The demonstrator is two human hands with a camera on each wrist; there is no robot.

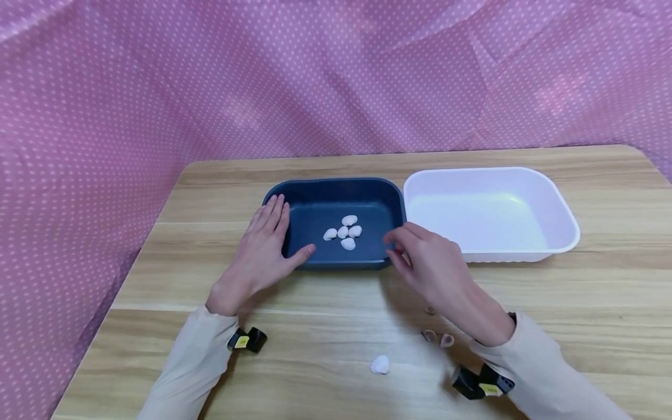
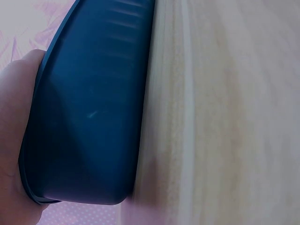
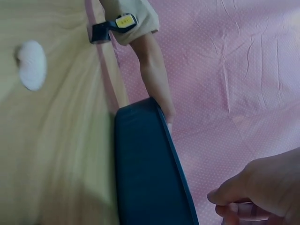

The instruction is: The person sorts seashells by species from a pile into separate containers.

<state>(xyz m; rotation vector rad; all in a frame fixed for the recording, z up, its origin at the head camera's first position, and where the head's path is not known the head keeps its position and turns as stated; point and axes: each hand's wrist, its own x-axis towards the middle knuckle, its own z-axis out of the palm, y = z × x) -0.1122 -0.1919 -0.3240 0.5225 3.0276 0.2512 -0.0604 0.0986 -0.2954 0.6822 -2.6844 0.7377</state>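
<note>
Several white seashells lie grouped on the floor of a dark blue tray. My left hand rests over the tray's left end, fingers straight along the rim and thumb over the front edge. In the left wrist view, part of that hand shows against the tray's rim. My right hand is at the tray's front right corner, its fingers loosely bent. Thumb and forefinger are slightly apart in the head view, and no object shows between them. In the right wrist view its fingertips appear beyond the tray's rim.
A white tray stands close against the dark one's right side. One white shell lies on the wooden table near the front. Small brownish shells lie below my right forearm. A pink dotted cloth hangs behind.
</note>
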